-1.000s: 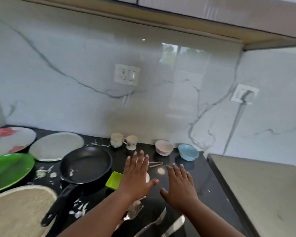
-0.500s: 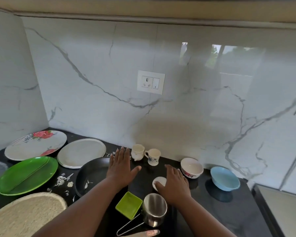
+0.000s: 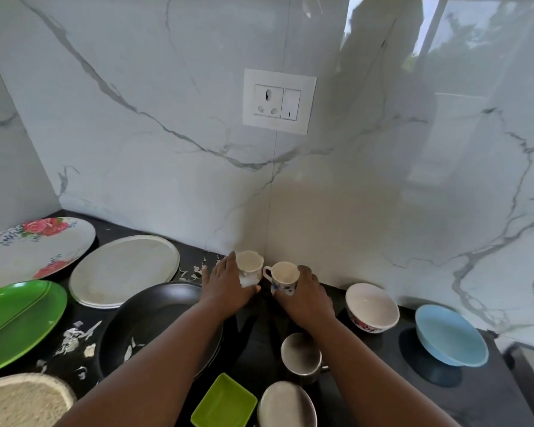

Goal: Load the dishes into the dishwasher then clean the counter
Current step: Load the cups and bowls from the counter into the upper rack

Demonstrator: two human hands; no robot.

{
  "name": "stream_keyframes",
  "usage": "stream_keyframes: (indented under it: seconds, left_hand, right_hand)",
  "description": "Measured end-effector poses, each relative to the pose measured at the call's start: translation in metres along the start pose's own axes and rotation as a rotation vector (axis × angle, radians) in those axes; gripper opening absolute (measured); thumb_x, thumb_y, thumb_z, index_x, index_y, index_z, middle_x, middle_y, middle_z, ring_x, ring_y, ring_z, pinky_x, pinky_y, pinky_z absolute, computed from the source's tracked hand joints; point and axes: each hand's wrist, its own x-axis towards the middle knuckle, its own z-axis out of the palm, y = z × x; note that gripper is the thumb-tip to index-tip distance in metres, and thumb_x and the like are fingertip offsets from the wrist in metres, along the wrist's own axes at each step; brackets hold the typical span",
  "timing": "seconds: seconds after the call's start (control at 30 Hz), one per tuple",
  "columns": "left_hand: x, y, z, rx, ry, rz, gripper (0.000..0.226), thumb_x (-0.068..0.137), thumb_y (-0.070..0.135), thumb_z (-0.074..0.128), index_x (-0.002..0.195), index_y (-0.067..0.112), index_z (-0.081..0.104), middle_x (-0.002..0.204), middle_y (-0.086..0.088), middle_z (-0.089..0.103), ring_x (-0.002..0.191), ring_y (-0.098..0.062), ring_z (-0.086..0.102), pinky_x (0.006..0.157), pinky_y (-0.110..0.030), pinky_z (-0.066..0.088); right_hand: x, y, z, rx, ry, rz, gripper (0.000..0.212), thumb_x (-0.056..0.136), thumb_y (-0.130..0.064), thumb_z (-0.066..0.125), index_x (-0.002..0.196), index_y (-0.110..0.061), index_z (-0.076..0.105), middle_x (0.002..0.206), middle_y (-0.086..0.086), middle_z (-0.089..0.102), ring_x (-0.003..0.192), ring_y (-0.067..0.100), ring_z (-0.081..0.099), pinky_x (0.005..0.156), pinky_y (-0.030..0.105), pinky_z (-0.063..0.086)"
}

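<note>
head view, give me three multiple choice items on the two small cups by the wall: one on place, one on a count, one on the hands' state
1. Where do the two cups stand?
A. on the green plate
B. at the foot of the wall
C. inside the pan

2. How many round bowls sit right of the cups?
A. two
B. four
C. none

3. What is each hand doing?
A. lying flat on the counter
B. holding a fork
C. gripping one cup

Answers: 1 B, both touch the counter below the socket. 2 A, white bowl and blue bowl. 3 C, left hand and right hand each wrap a cup.

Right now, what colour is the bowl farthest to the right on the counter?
Light blue bowl, in the head view.
</note>
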Motion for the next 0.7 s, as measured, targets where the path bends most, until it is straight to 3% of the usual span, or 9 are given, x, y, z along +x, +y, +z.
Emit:
stream_keyframes:
  seconds: [0.17, 0.33, 0.4, 0.47, 0.57, 0.7]
  left_hand:
    - [0.023, 0.009, 0.006, -0.008, 0.009, -0.088, 0.104, 0.075, 0.057, 0.068, 0.153, 0.017, 0.010, 0.149, -0.009, 0.039, 0.142, -0.026, 0.029, 0.114, -0.043, 0.016]
    - [0.032, 0.010, 0.010, -0.136, 0.035, -0.189, 0.065, 0.068, 0.046, 0.072, 0.124, 0.029, 0.043, 0.123, -0.002, 0.062, 0.121, -0.026, 0.052, 0.098, -0.040, 0.031]
    - [0.027, 0.014, 0.007, -0.115, 0.055, -0.140, 0.064, 0.066, 0.046, 0.074, 0.121, 0.028, 0.044, 0.120, 0.001, 0.061, 0.118, -0.024, 0.054, 0.093, -0.038, 0.027]
    - [0.016, 0.021, 0.002, -0.145, 0.081, -0.073, 0.068, 0.066, 0.044, 0.075, 0.122, 0.026, 0.042, 0.123, 0.002, 0.055, 0.117, -0.023, 0.054, 0.097, -0.038, 0.027]
    - [-0.006, 0.035, -0.007, -0.395, 0.079, -0.029, 0.071, 0.068, 0.032, 0.079, 0.125, 0.021, 0.039, 0.125, -0.002, 0.043, 0.108, -0.023, 0.052, 0.095, -0.034, 0.036]
    - [-0.051, 0.063, -0.026, -0.591, 0.083, 0.102, 0.074, 0.068, 0.018, 0.081, 0.129, 0.016, 0.039, 0.120, -0.002, 0.036, 0.096, -0.014, 0.041, 0.083, -0.025, 0.035]
  right_hand:
    - [0.025, 0.001, 0.015, 0.147, 0.009, 0.056, 0.064, 0.069, -0.050, 0.068, 0.122, -0.029, 0.040, 0.122, -0.002, 0.058, 0.111, 0.027, 0.057, 0.093, 0.046, 0.047]
    - [0.029, 0.005, 0.018, 0.253, 0.017, 0.093, 0.064, 0.062, -0.047, 0.075, 0.112, -0.029, 0.041, 0.110, -0.006, 0.060, 0.103, 0.022, 0.060, 0.090, 0.043, 0.049]
    - [0.025, 0.008, 0.015, 0.309, 0.033, 0.096, 0.063, 0.065, -0.040, 0.079, 0.112, -0.026, 0.040, 0.104, -0.006, 0.060, 0.097, 0.020, 0.060, 0.085, 0.037, 0.050]
    - [0.015, 0.011, 0.007, 0.355, 0.070, 0.098, 0.062, 0.067, -0.035, 0.080, 0.113, -0.024, 0.041, 0.100, -0.006, 0.060, 0.093, 0.019, 0.059, 0.079, 0.033, 0.048]
    - [-0.002, 0.015, -0.011, 0.490, 0.134, 0.096, 0.060, 0.067, -0.031, 0.083, 0.112, -0.021, 0.045, 0.103, -0.004, 0.061, 0.095, 0.018, 0.060, 0.081, 0.034, 0.050]
    - [-0.048, 0.027, -0.050, 0.681, 0.197, 0.161, 0.059, 0.069, -0.021, 0.084, 0.116, -0.016, 0.050, 0.106, 0.003, 0.063, 0.095, 0.020, 0.062, 0.074, 0.028, 0.051]
